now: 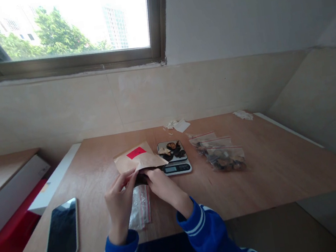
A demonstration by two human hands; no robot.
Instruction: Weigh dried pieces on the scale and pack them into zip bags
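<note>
A brown kraft paper bag (153, 158) with a red label (136, 152) lies tilted over the table, its mouth turned toward me. My left hand (122, 188) pinches the edge of that mouth. At the opening is my right hand (160, 181), its fingers reaching inside and hidden by the paper. Just behind it stands a white digital scale (189, 167), partly covered by the bag's corner. Dark, curled dried pieces and some pale ones (174, 150) are on the scale's plate. Below my hands lie clear zip bags (140, 209) with red seal strips.
Several filled zip bags (225, 159) of dark dried pieces overlap right of the scale. White paper scraps (182, 125) and a crumpled plastic piece (243, 115) lie at the back. A tablet (61, 235) with a cable rests near the table's left edge.
</note>
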